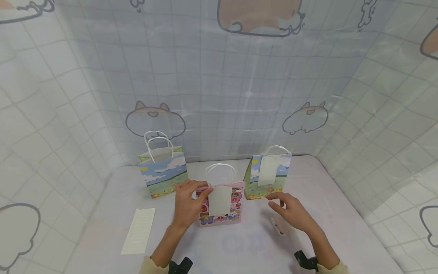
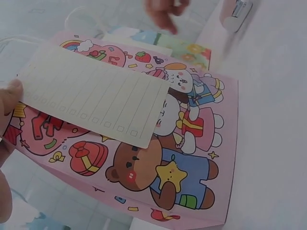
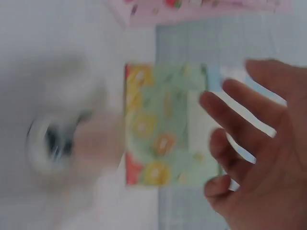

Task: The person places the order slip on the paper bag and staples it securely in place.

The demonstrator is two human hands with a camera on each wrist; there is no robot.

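Note:
My left hand (image 1: 189, 201) pinches the top edge of a pink paper gift bag (image 1: 237, 205), its thumb over the corner of a cream note slip (image 1: 220, 201). That slip, printed with lines and small checkboxes in the left wrist view, lies flat against the bag's cartoon front. Held in the air at the right, my right hand (image 1: 291, 211) has loosely bent fingers and nothing in them. Below it on the table is a small white and pink item (image 1: 280, 227) with dark marks, blurred in the right wrist view.
Behind on the right stands a landscape-print gift bag (image 1: 251, 186) with a blank-looking slip (image 1: 268, 171) on its front. Another landscape-print bag (image 1: 164, 175) stands at the back left. A loose lined slip (image 1: 138, 231) lies at the left. Patterned sheeting (image 1: 232, 95) walls the table.

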